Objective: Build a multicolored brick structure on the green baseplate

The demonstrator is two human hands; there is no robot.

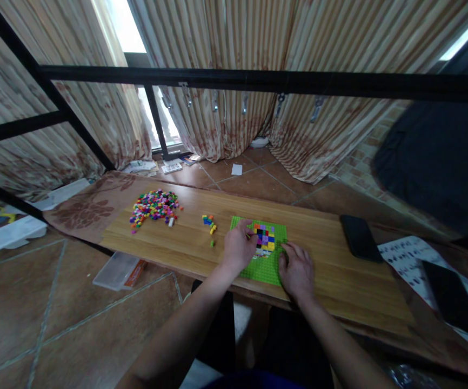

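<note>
A green studded baseplate (262,273) lies near the front edge of the wooden board, with a patch of multicoloured toy bricks (265,237) pressed onto its middle. My left hand (239,247) reaches over the plate's left side, its fingers closed at the patch's left edge. Whatever sits between those fingertips is hidden. At the right edge of the plate, my right hand (298,270) has curled fingers and thumb gripping the rim. Left of the plate lies a small cluster of blue, yellow and orange bricks (209,222), with a green brick (212,243) just in front.
A heap of mixed bricks (155,206) covers the board's left part. A black phone (359,237) lies on the right, beside a printed sheet (410,258) and another dark device (456,297). A black metal bar (234,78) crosses beyond the board. A clear plastic box (116,270) is on the floor.
</note>
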